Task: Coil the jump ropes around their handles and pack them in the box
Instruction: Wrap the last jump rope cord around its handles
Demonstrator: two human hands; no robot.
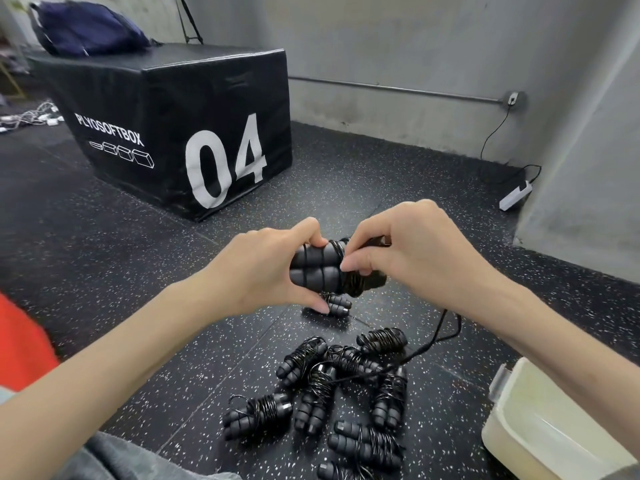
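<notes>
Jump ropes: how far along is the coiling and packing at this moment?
Done: a pile of coiled jump ropes lies on the floor. In hand: the left hand grips paired handles while the right hand winds cord, some trailing loose. Left: none visibly packed in the white box.

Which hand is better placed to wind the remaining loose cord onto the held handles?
Right. The right hand already pinches the cord at the coil, while the left hand grips the handles.
</notes>
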